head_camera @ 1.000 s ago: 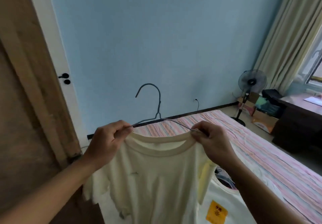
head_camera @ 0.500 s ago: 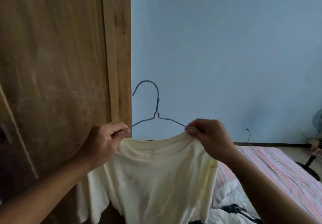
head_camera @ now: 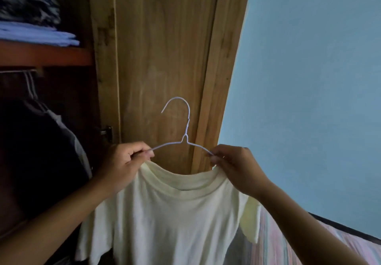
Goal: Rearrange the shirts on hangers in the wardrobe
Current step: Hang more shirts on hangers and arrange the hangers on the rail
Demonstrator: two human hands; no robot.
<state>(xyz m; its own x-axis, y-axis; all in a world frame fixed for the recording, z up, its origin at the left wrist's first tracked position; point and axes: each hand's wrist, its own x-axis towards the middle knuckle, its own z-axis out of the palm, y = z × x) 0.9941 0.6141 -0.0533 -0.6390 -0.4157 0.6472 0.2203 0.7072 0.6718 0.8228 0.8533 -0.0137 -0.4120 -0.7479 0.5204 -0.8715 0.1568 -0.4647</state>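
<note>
A cream T-shirt [head_camera: 173, 213] hangs on a thin wire hanger [head_camera: 186, 133], held up in front of the wooden wardrobe door [head_camera: 162, 58]. My left hand [head_camera: 123, 166] pinches the hanger's left arm together with the shirt's shoulder. My right hand [head_camera: 233, 166] pinches the hanger's right arm at the other shoulder. The hook points up and curves to the left, free of any rail. Dark garments [head_camera: 41, 151] hang inside the open wardrobe at the left.
A reddish shelf [head_camera: 45, 55] at the upper left carries folded clothes [head_camera: 37, 34]. A small latch [head_camera: 107, 132] sits on the door's edge. The blue wall [head_camera: 309, 100] fills the right, and a striped bed [head_camera: 274, 246] shows at the lower right.
My view has swung left from the bed and wall to the wardrobe. The shirt on its hanger now hangs before the wooden door, and both hands keep the same hold.
</note>
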